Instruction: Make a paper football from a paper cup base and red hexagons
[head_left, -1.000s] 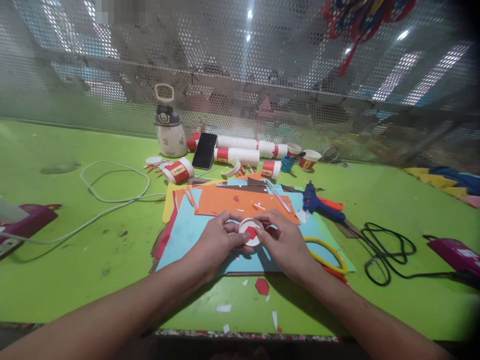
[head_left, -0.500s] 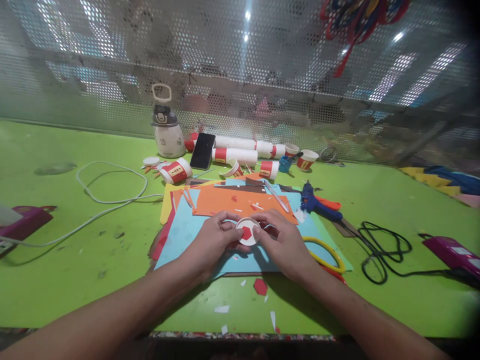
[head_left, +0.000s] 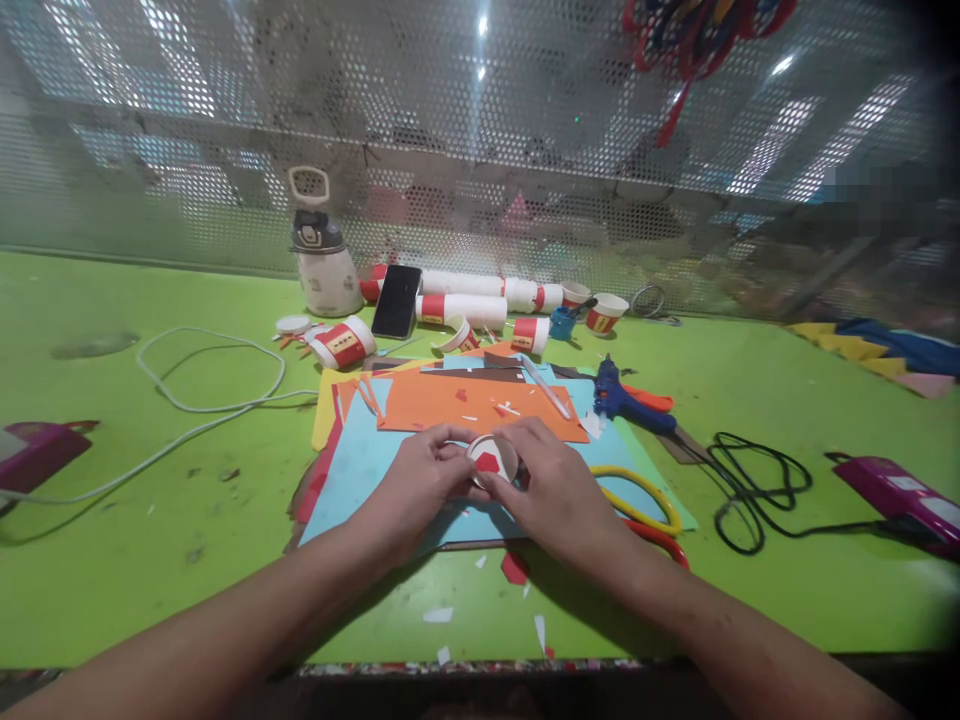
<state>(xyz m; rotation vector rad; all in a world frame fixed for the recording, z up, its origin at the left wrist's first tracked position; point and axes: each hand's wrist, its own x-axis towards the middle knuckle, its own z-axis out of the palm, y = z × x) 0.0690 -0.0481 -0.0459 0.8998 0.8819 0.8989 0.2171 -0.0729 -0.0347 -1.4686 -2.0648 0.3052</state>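
Observation:
Between my two hands, just above the stacked paper, is a small white paper cup bottom (head_left: 480, 448) with a shallow rim. A red paper hexagon (head_left: 488, 462) lies on its white face. The fingers of my left hand (head_left: 421, 487) close on the cup bottom's left side. On the right side, my right hand (head_left: 553, 490) grips it, with the thumb near the hexagon's lower edge. Beneath both hands spreads a sheet of light blue paper (head_left: 352, 500), and scissors with yellow and red handles (head_left: 646, 492) rest beside my right wrist. Another red hexagon (head_left: 514, 568) lies on the green table.
A blue glue gun (head_left: 622, 400) with a black cord lies to the right. Orange paper (head_left: 420, 400) holds scraps and a pen (head_left: 545, 387). Farther back stand a phone (head_left: 397, 301), a bottle (head_left: 328, 280), a blue paint pot (head_left: 562, 323) and several paper cups (head_left: 343, 342).
The cup bottom has tilted in my hands, showing more of its inner rim. My right thumb has shifted down and left to the hexagon's lower edge. The whole view has shifted slightly.

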